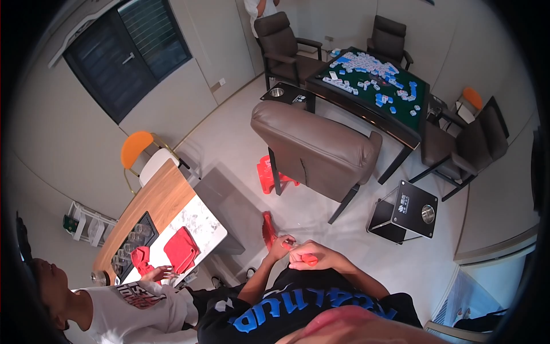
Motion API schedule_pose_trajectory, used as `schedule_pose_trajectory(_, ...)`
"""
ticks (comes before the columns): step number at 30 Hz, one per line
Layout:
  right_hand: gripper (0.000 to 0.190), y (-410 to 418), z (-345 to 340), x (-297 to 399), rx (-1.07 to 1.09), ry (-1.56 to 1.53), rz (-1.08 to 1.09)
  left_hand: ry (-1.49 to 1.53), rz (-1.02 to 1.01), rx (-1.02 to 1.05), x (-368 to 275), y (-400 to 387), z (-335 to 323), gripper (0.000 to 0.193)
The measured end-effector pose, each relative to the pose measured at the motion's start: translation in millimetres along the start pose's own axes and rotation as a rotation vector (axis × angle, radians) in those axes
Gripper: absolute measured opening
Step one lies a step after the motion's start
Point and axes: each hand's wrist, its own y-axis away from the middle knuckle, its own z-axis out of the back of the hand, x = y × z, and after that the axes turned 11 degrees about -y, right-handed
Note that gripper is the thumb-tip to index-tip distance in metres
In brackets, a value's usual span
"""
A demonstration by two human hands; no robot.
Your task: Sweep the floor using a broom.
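Observation:
A red long-handled tool, apparently a broom (268,230), slants down towards the floor in front of me. My right hand (316,254) wraps around the upper part of its red handle, and the rounded handle end (309,259) sticks out towards the camera. Lower along the handle, my left hand (280,248) has its fingers around the red shaft. The red lower end shows just beyond my left hand, close to the pale floor (240,193). My hands hide part of the shaft.
At left, a person in white (133,307) touches red cloths (181,250) on a wood-and-marble table (206,215) bearing glasses. Ahead are a brown armchair (313,146), a red plastic stool (265,175), a mahjong table (365,103) and a black side table (414,208). Another person (262,8) stands behind.

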Motion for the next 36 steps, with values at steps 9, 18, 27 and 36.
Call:
schedule_pose_trajectory(9,0.033,1,1,1,-0.018,-0.001,-0.027,-0.021,0.015,0.01,-7,-2,3,0.025)
schedule_pose_trajectory(18,0.034,1,1,0,-0.012,-0.032,-0.011,-0.049,0.002,0.011,-8,-2,4,0.025)
schedule_pose_trajectory(27,0.033,2,1,2,-0.028,-0.021,-0.007,-0.036,-0.005,0.005,-6,-2,3,0.026)
schedule_pose_trajectory(36,0.033,3,1,2,-0.031,-0.031,-0.023,-0.038,-0.03,-0.017,1,-3,-2,0.026)
